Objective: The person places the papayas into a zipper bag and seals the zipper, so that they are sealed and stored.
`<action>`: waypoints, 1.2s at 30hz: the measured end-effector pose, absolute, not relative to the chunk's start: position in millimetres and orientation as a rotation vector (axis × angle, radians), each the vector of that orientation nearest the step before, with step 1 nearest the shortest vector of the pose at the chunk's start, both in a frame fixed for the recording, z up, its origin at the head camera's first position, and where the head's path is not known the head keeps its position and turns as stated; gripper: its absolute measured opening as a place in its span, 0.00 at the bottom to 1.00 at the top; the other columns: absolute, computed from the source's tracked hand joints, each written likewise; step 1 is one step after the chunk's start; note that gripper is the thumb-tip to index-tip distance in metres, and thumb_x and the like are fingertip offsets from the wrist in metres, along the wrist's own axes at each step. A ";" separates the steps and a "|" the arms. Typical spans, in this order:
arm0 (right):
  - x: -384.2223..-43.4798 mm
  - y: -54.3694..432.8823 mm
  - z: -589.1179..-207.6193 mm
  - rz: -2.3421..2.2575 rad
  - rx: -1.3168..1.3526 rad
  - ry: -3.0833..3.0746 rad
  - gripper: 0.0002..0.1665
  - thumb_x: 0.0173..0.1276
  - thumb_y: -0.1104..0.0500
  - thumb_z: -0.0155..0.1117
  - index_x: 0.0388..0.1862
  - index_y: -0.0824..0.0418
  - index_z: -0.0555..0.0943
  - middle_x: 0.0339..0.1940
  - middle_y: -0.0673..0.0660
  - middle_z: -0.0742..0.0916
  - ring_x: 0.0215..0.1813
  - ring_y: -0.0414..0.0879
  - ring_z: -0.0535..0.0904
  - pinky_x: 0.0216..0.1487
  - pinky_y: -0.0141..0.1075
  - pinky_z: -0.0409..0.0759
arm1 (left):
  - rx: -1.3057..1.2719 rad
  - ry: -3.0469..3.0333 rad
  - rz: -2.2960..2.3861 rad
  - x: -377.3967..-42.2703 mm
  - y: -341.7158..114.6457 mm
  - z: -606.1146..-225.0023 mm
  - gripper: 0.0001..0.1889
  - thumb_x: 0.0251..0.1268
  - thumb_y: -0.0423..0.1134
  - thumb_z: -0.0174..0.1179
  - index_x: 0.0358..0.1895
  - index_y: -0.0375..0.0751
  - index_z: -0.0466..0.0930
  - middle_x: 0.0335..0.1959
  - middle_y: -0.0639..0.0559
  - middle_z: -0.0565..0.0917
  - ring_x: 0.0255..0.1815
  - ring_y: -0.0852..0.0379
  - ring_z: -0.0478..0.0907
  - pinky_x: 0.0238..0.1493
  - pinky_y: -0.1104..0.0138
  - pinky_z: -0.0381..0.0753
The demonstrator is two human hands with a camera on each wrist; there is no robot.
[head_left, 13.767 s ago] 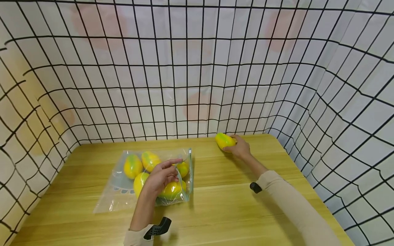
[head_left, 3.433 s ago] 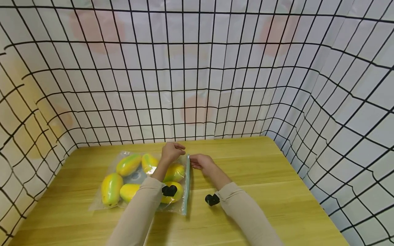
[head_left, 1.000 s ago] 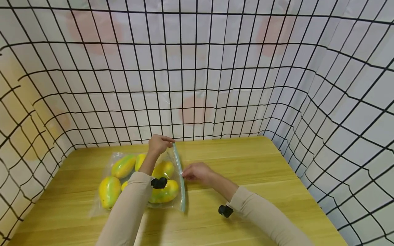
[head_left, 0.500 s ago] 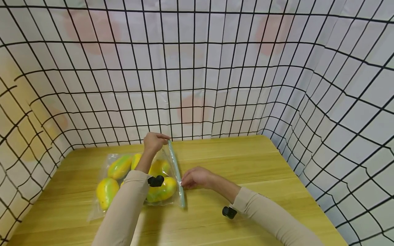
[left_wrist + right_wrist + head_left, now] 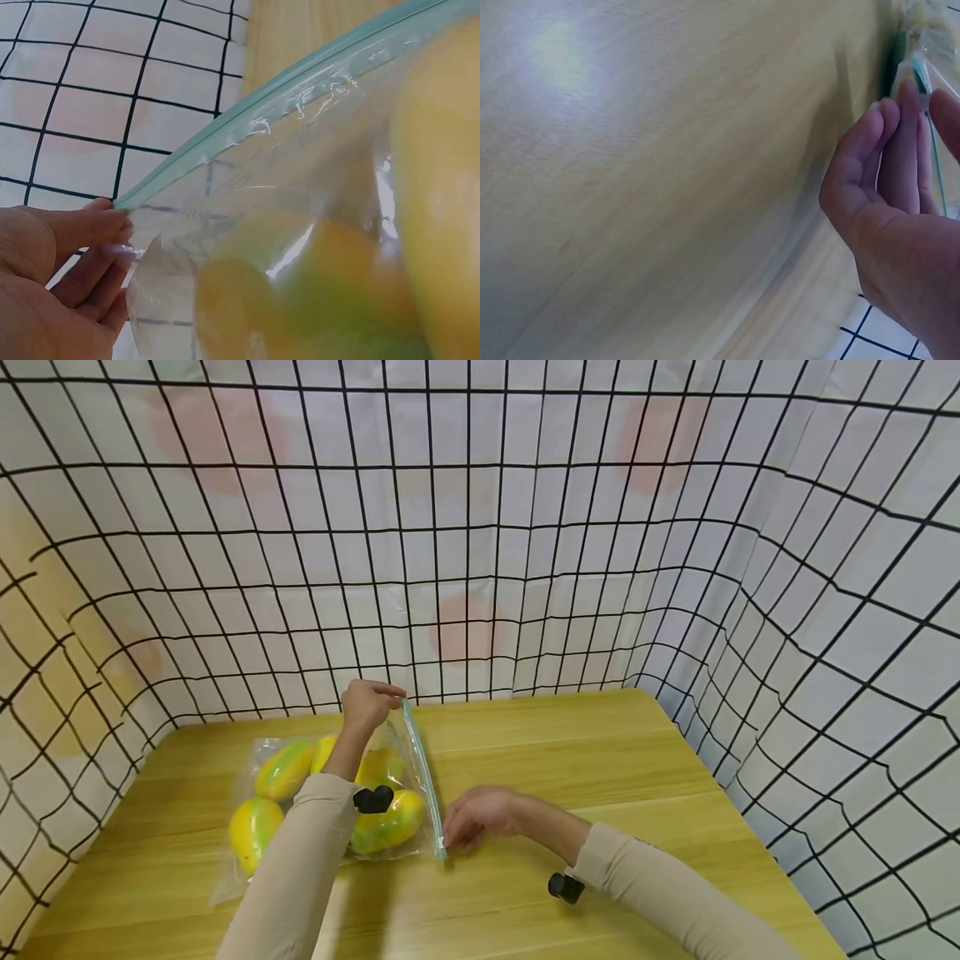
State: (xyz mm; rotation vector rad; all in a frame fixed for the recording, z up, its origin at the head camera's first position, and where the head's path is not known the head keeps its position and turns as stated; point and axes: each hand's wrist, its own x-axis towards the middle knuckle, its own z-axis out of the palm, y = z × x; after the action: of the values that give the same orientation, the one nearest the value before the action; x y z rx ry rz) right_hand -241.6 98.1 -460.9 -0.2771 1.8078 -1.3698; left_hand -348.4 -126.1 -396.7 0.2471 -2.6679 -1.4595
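Note:
A clear zip bag (image 5: 247, 187) of yellow-green mangoes (image 5: 386, 824) lies on the table, its pale green zip strip (image 5: 422, 768) facing right. My left hand (image 5: 367, 703) pinches the far end of that strip between thumb and fingers; the left wrist view shows the corner lifted and pulled taut. At the near end, my right hand (image 5: 483, 814) pinches the small whitish slider (image 5: 923, 101). Along most of its visible length, the strip looks pressed together. My left forearm hides part of the bag and some of the fruit.
A wooden table (image 5: 562, 743) carries the bag, with bare wood to the right of it. Black-lined white cloth walls (image 5: 480, 552) stand at the back and both sides. A black wrist camera (image 5: 566, 887) sits on my right wrist.
Earlier my right hand held a mango outside the open bag. Since then the mango has gone in, my left hand has taken the strip's far end, and the slider has travelled to the near end.

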 end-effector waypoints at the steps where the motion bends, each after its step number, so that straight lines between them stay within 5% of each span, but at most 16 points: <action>1: -240.9 98.5 -461.4 -1.360 -0.280 1.798 0.04 0.63 0.71 0.64 0.29 0.65 0.83 0.25 0.53 0.87 0.28 0.42 0.80 0.32 0.30 0.81 | 0.245 -2.667 -1.460 -348.4 -126.0 -396.3 0.08 0.65 0.34 0.66 0.44 0.40 0.92 0.60 0.39 0.83 0.67 0.38 0.71 0.62 0.52 0.78; 16: -241.2 107.9 -463.3 -1.304 -0.295 1.793 0.07 0.64 0.70 0.64 0.28 0.61 0.81 0.26 0.53 0.87 0.29 0.43 0.81 0.34 0.31 0.82 | 0.272 -2.653 -1.480 -349.3 -123.1 -400.9 0.08 0.65 0.34 0.67 0.44 0.40 0.92 0.60 0.39 0.83 0.69 0.38 0.68 0.63 0.51 0.77; 29: -242.0 123.4 -460.6 -1.174 -0.367 1.840 0.02 0.66 0.66 0.66 0.34 0.64 0.85 0.30 0.54 0.88 0.32 0.43 0.83 0.37 0.34 0.85 | 0.051 -2.789 -1.323 -340.6 -120.1 -400.7 0.12 0.62 0.36 0.69 0.48 0.37 0.90 0.48 0.40 0.89 0.55 0.39 0.82 0.54 0.52 0.83; 36: -246.2 138.7 -450.6 -1.148 -0.363 1.947 0.09 0.66 0.61 0.68 0.42 0.64 0.87 0.32 0.54 0.88 0.37 0.45 0.85 0.44 0.40 0.88 | -0.012 -2.836 -1.231 -326.8 -133.6 -400.3 0.15 0.62 0.38 0.69 0.51 0.37 0.89 0.51 0.38 0.88 0.51 0.40 0.84 0.49 0.53 0.85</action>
State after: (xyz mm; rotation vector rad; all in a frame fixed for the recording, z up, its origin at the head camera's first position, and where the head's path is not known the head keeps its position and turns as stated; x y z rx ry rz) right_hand -246.2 138.7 -450.6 -0.3629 1.9475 -1.1482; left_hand -326.8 -133.6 -400.3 -0.0122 -2.8363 -1.2311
